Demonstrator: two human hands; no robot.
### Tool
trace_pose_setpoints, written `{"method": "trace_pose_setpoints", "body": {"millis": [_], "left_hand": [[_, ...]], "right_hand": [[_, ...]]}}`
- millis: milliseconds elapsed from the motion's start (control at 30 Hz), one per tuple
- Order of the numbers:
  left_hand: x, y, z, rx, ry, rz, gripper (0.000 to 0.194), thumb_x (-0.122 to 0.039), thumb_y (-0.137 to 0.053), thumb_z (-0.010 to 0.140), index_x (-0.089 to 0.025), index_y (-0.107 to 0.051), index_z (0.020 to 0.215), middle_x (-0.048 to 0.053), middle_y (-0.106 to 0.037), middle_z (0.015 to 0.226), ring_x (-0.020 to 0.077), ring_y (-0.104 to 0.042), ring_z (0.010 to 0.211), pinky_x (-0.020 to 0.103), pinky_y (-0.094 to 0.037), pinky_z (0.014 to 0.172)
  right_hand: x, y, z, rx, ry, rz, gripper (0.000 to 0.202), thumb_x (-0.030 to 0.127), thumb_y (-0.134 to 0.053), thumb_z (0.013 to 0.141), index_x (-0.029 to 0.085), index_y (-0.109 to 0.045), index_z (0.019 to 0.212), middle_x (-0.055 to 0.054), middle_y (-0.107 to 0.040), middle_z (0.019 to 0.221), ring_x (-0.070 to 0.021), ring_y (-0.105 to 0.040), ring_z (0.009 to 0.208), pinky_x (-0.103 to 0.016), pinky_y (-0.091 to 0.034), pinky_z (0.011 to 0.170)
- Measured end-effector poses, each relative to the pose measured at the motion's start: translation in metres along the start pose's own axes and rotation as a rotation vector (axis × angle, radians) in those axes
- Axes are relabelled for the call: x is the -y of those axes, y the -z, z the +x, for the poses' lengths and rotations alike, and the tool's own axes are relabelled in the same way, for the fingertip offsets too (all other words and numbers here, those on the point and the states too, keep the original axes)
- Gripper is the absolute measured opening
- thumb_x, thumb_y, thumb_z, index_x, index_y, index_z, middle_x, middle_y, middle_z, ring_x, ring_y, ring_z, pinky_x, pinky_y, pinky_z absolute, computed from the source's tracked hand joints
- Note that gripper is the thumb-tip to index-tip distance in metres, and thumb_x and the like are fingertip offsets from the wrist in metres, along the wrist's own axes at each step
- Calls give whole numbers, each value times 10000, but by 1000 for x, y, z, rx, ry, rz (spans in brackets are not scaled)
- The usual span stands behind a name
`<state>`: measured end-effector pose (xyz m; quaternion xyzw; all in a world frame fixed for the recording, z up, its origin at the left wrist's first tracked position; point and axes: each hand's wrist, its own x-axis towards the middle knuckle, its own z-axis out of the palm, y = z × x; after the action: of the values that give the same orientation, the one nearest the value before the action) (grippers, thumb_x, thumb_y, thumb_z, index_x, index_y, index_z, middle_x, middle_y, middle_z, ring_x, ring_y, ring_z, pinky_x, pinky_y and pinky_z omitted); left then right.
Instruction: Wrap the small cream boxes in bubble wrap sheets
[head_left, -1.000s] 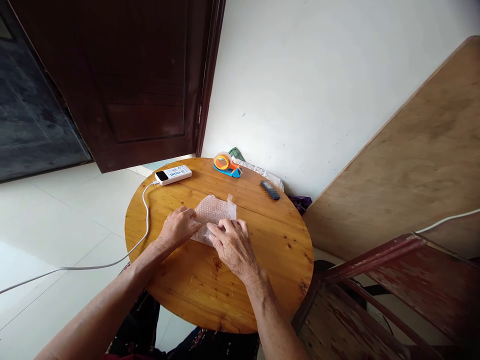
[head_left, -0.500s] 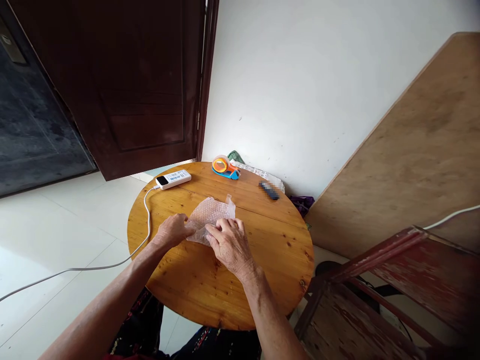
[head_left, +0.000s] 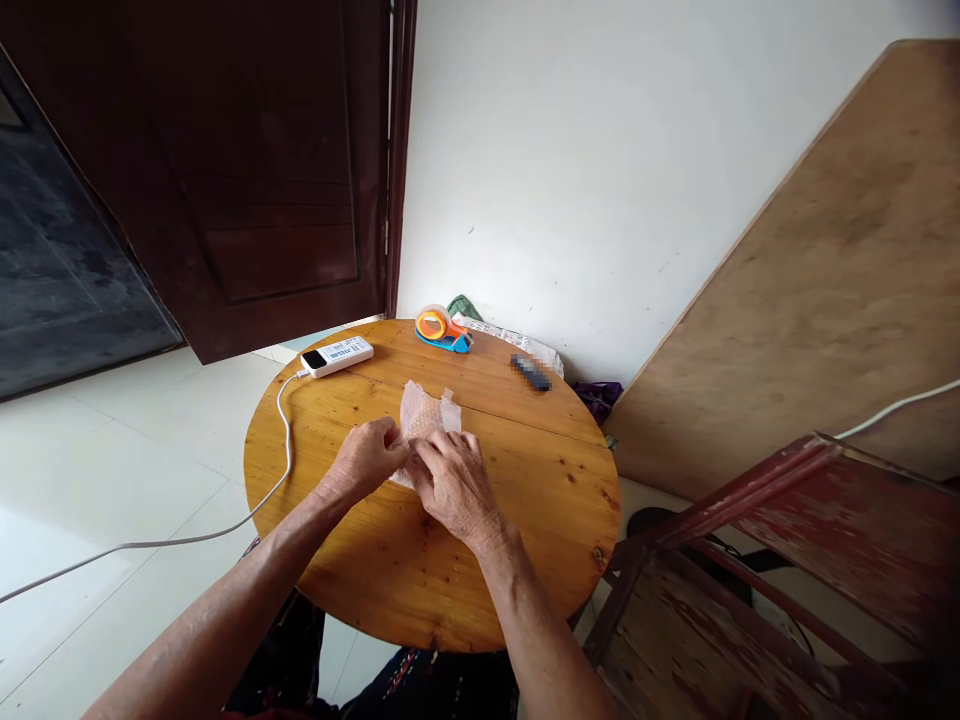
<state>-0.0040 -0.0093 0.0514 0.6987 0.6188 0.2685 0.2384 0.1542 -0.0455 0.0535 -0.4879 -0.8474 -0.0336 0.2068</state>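
A piece of clear bubble wrap [head_left: 421,412] lies near the middle of the round wooden table [head_left: 540,560]. My left hand [head_left: 369,455] pinches its left side, fingers curled in. Over the near right part of the wrap lies my right hand [head_left: 450,475], its fingers bent and pressing down on the sheet close to the left fingertips. The hands partly cover the wrap, so whether anything is inside it cannot be seen. A narrow strip sticks up at the far right corner of the wrap.
A white power bank [head_left: 337,357] with a cable [head_left: 288,440] is at the back left. An orange and blue tape dispenser [head_left: 444,330] stands at the far edge, a dark blurred object [head_left: 531,372] to its right. A worn red wooden chair [head_left: 720,540] stands at the right.
My left hand has moved right, towards my right hand, bringing the wrap's left side inward. The wrap now looks narrower. The view has shifted slightly.
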Motion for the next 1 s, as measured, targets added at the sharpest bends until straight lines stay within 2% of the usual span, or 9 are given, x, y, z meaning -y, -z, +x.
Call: {"method": "trace_pose_setpoints", "body": {"millis": [100, 167, 333, 467, 600, 767, 867, 1000], "left_hand": [[-6, -1, -4, 20, 17, -36, 71, -207, -555, 705, -192, -543, 637, -34, -533, 584, 129, -471, 591, 245, -318, 564], [-11, 1, -9, 44, -8, -47, 70, -204, -563, 712, -180, -622, 684, -16, -589, 625, 137, -505, 618, 247, -344, 581], [-13, 16, -21, 165, -219, -23, 240, -172, -546, 738, -175, -735, 887, 40, -693, 875, 155, -578, 708, 256, -424, 647], [-5, 23, -22, 185, -292, -36, 370, -46, -449, 735, -187, -742, 914, 38, -703, 886, 161, -621, 782, 259, -456, 710], [4, 12, -17, 141, -383, -86, 257, -99, -506, 808, -192, -742, 849, 39, -675, 865, 156, -626, 778, 265, -480, 726], [13, -7, -15, -3, -564, -94, 188, -115, -559, 829, -209, -720, 849, 67, -677, 1090, 200, -637, 999, 325, -507, 893], [15, -14, -15, -17, -604, -57, 213, -64, -545, 805, -207, -686, 875, 66, -698, 1100, 206, -656, 1003, 332, -531, 884], [18, -19, -15, -21, -659, -28, 272, -25, -522, 779, -201, -657, 937, 81, -700, 1137, 217, -657, 1052, 352, -540, 914]], "right_hand": [[-1, -2, 0, -22, -30, 55, 253, 299, -553, 937, 176, -581, 1157, -100, -664, 1058, -262, -548, 968, -391, -325, 882], [-2, -2, 0, -17, -42, 78, 253, 274, -568, 913, 171, -574, 1143, -104, -666, 1074, -267, -551, 967, -388, -329, 878], [-4, 0, -1, -4, -58, 123, 212, 297, -564, 898, 174, -580, 1070, -98, -671, 1010, -268, -563, 932, -377, -339, 839], [-6, -1, -2, -20, -61, 175, 266, 343, -583, 898, 172, -574, 1102, -82, -672, 978, -261, -572, 918, -371, -342, 824], [-7, -4, -2, -24, -70, 213, 250, 293, -602, 872, 169, -590, 1088, -81, -677, 963, -255, -586, 915, -369, -356, 825], [-14, -2, -3, -17, -110, 337, 424, 181, -631, 776, 178, -576, 1196, -79, -692, 1057, -250, -608, 999, -381, -384, 909], [-25, 4, -6, 2, -179, 475, 491, 167, -604, 764, 183, -553, 1252, -76, -689, 1104, -233, -618, 1044, -372, -404, 957], [-41, 12, -11, 44, -331, 539, 410, 231, -547, 827, 206, -593, 1233, -67, -700, 1107, -222, -636, 1045, -346, -449, 920]]}}
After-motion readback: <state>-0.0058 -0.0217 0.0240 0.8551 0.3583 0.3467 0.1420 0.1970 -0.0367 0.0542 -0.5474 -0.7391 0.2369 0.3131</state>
